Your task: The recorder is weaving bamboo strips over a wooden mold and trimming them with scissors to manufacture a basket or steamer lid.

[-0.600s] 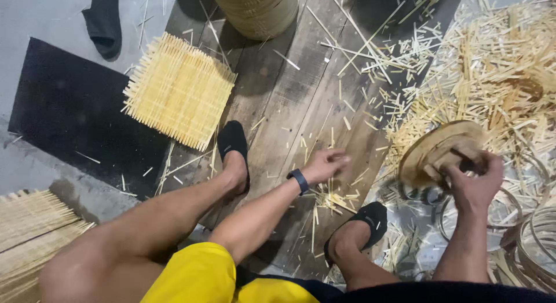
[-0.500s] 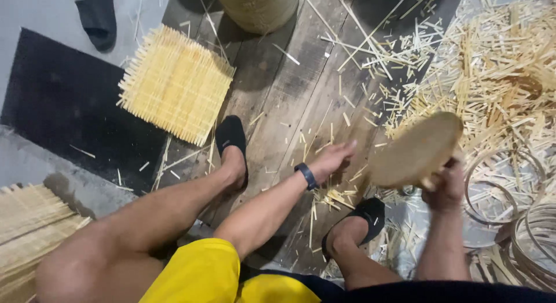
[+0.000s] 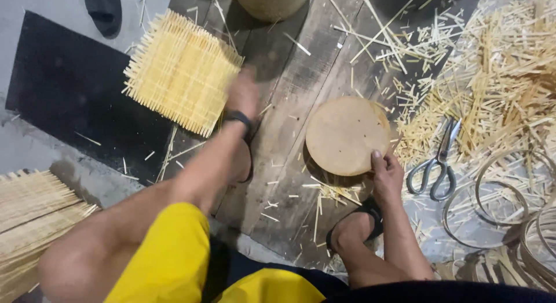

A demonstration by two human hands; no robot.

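Round tan wooden disc (image 3: 347, 135) lies flat on the dark plank floor (image 3: 292, 77), my right hand (image 3: 387, 176) pinching its near rim, fingers (image 3: 377, 161) clamped on the edge. I judge that thin grip could slip. My left hand (image 3: 243, 94) is blurred beside the square woven bamboo mat (image 3: 180, 71); I cannot tell its fingers. Steel scissors (image 3: 438, 161) lie near, a snag risk.

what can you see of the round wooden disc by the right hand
The round wooden disc is flat, pale brown and looks like plywood, with a few small holes dotting its face. It sits face up above the dark floor planks, casting a shadow below. The right hand grips its lower right edge, thumb on top. Nothing else touches it.
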